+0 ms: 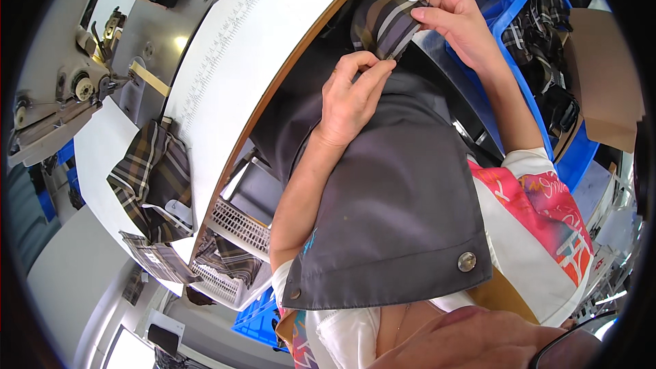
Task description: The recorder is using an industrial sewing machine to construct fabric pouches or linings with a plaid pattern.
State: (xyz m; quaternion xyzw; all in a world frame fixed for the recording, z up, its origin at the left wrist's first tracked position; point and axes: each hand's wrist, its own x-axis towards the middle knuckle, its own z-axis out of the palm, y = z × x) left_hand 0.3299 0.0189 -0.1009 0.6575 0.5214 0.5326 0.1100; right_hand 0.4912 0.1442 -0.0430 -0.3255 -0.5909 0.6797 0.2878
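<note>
A brown, grey and white plaid fabric piece (386,20), curved along its outer side, is held up past the dark grey apron (403,198). My left hand (352,92) pinches its near edge between thumb and fingertips. At the piece's far right edge is my right hand (454,20), its thumb on the cloth and its forefinger stretched over the pale edge strip. A fine dark line, perhaps thread, shows near those fingers. The underside of the piece is hidden.
Left of me runs a white table (225,48) with ruler markings and a brown edge. Folded plaid cloth (154,178) lies on it near a sewing machine (82,85). White baskets (239,225) stand below. At right, a blue bin (509,20) holds plaid pieces beside a cardboard box (605,75).
</note>
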